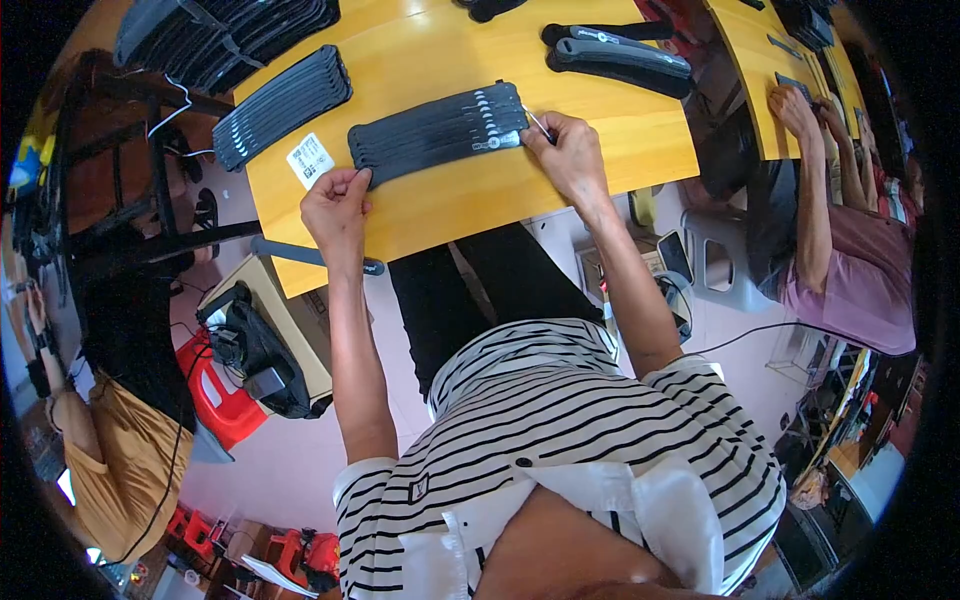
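A row of flat black straps (430,137), overlapping one another with pale marks near their right ends, lies on the yellow wooden table (450,215) in front of me. At its lower left corner my left hand (338,208) pinches the edge of a black strap between thumb and fingers. My right hand (570,157) is closed at the right end of the row. Its fingers grip a thin, pale metal tool (540,124) whose tip points at the straps; the rest of it is hidden in the hand. A white printed label sheet (310,160) lies beside my left hand.
A second fanned row of black straps (283,106) lies at the left, with a larger black pile (225,40) behind it. More straps (620,58) sit at the back right. One strap (315,257) overhangs the front edge. Co-workers (840,220) sit at both sides.
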`<state>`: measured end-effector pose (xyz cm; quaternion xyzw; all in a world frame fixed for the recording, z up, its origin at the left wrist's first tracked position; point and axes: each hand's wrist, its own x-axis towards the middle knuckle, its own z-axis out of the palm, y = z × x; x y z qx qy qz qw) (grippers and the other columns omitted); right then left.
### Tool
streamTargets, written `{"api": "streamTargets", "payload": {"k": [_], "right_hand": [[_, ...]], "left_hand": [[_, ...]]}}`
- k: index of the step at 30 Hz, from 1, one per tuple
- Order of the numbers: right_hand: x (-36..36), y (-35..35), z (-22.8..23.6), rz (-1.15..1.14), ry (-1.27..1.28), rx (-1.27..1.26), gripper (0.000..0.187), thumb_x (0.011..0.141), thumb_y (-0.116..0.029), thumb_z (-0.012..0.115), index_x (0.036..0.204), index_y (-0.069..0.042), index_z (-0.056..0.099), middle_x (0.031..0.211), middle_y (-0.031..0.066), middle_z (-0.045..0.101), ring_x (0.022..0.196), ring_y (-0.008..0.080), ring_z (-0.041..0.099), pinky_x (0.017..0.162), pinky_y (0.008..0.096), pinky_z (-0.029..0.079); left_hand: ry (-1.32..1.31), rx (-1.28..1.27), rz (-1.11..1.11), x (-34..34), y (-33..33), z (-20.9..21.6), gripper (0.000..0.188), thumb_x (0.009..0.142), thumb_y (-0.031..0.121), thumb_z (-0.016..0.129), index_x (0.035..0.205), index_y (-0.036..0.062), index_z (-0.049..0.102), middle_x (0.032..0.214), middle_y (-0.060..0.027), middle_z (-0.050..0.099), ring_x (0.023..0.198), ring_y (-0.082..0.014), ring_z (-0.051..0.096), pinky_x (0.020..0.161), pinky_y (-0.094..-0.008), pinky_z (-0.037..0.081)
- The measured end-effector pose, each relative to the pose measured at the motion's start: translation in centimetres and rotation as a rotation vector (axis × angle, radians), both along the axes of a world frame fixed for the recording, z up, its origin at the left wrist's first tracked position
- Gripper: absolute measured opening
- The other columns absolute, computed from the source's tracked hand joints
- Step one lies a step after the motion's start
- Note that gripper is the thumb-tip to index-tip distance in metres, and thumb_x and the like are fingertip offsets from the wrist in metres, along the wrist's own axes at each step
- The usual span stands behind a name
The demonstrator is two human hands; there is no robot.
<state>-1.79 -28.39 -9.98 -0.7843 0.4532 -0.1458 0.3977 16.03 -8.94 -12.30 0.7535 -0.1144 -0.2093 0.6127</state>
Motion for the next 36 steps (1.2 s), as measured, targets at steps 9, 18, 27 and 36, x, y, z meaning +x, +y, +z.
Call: {"api": "streamTargets", "payload": {"k": [9,18,27,36], "right_hand": [[0.1,-0.2,0.0,0.001,0.071,0.002,0.018,0.075,-0.022,0.061,0.073,-0.005,0.063,0.060,0.0138,0.060,0.059,0.0288,0.059,0.056,0.0393,0.044],[0.3,0.1,-0.1,-0.016,0.090,-0.062,0.017,0.075,-0.022,0.061,0.073,-0.005,0.063,0.062,0.0160,0.060,0.063,0.0321,0.060,0.059,0.0423,0.046],[0.5,0.7,0.1,-0.027,0.104,-0.161,0.017,0.075,-0.020,0.060,0.073,-0.003,0.062,0.064,0.0201,0.060,0.064,0.0368,0.060,0.060,0.0450,0.047],[0.5,0.8,0.0,-0.010,0.135,-0.205,0.018,0.076,-0.019,0.060,0.075,-0.001,0.061,0.065,0.0193,0.060,0.063,0.0351,0.060,0.060,0.0430,0.046]], "left_hand": [[-0.028,0.059,0.006,-0.2,0.0,0.2,0.008,0.076,0.004,0.068,0.077,-0.0015,0.062,0.063,-0.0012,0.057,0.048,-0.0050,0.047,0.043,-0.0178,0.040],[-0.010,0.054,0.013,-0.1,-0.1,0.2,0.009,0.075,0.004,0.068,0.077,-0.0016,0.062,0.064,-0.0015,0.057,0.049,-0.0049,0.047,0.042,-0.0178,0.039],[-0.084,0.093,0.025,-0.3,-0.2,0.4,0.010,0.075,0.005,0.068,0.077,-0.0025,0.062,0.062,-0.0020,0.056,0.047,-0.0058,0.047,0.042,-0.0185,0.037],[-0.151,0.168,0.016,-0.2,-0.2,0.0,0.011,0.073,0.006,0.070,0.077,-0.0018,0.063,0.057,-0.0018,0.055,0.045,-0.0062,0.047,0.042,-0.0197,0.037]]}}
